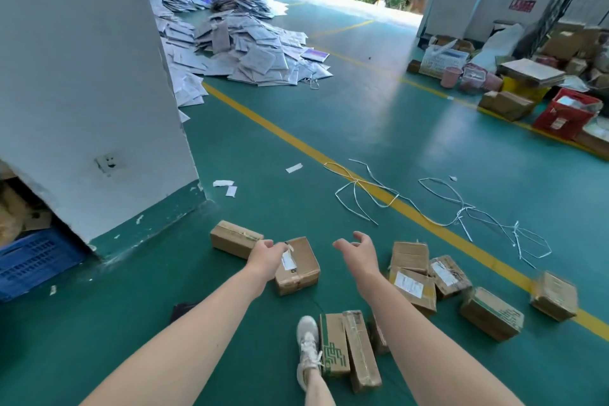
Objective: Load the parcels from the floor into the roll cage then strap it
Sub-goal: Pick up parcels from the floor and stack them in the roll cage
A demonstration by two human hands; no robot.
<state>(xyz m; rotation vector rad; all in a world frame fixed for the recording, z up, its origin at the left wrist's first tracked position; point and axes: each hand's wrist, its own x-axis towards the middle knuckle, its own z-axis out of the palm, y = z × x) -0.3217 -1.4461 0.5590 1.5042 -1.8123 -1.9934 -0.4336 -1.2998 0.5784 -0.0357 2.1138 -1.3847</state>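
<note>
Both arms reach down toward one box [301,269] lying on the floor [362,115], a little out from the foot of the pillar [82,76]. The left hand [267,257] is at the box's left top edge, its fingers curved over the corner; I cannot tell whether they have closed on the card or only touch it. The right hand [356,249] hovers just right of the box, apart from it, fingers spread wide and loosely bent, holding nothing.

Other parcels lie scattered on the floor: a long box [234,238] just behind the left hand, a cluster [413,283] to the right of the right wrist, a pair [349,346] beside the shoe [308,339], and two more [491,311] near the yellow line [296,138]. The roll cage is not in view. Loose white bands [362,194] lie across the line further out.

The box is taped brown card with a label on top, small enough for two hands and probably light, though its contents are unknown. Card sides are stiff and give fair grip; the tape strips will be slicker. The best hold looks to be palms flat on the two opposite short sides, fingers under the bottom edges, avoiding the loose label. Loading seems barely started, judging by how many parcels remain.
</note>
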